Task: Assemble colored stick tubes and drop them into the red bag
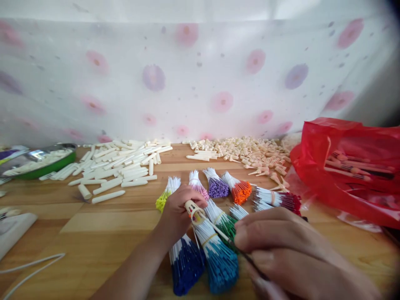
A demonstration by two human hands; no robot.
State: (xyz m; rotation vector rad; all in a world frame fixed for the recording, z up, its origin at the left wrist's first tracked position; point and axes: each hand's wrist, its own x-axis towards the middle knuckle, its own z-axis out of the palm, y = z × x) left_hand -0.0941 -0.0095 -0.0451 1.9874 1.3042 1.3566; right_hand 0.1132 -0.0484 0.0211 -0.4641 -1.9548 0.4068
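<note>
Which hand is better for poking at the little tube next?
Probably the right hand: it holds a thin stick that points toward the wide end of the tube. The left hand is busy holding that tube.

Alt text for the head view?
The left hand holds a cream tube; the right hand points a thin stick at its open end, above colour-tipped stick bundles on a wooden table. Beyond lie pale tubes and a red plastic bag.
</note>
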